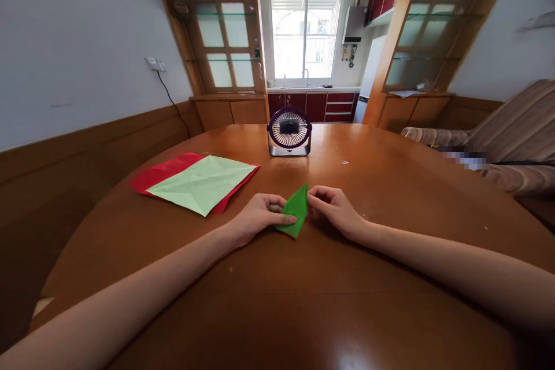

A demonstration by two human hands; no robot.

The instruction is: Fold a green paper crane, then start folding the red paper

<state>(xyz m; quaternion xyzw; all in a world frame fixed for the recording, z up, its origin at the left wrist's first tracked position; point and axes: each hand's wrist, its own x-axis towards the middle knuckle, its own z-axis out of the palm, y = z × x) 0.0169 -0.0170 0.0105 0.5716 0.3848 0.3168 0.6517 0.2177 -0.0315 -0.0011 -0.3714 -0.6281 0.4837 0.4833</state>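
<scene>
From the head camera, the left hand (255,218) pinches the lower edge of a folded green paper (296,211) on the bench (303,300), and the right hand (333,208) grips its upper right edge. To crease cleanly, I'd keep both edges aligned and pressed flat. Loose paper sheets (199,182) lie beyond the left hand, a small fan (289,132) beyond both.

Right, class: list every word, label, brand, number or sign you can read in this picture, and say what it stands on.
None can be read.
Green folded paper between the left hand and right hand: no print.
Pale green sheet and red sheet: no print.
Desk fan: any badge is too small to read.
</scene>
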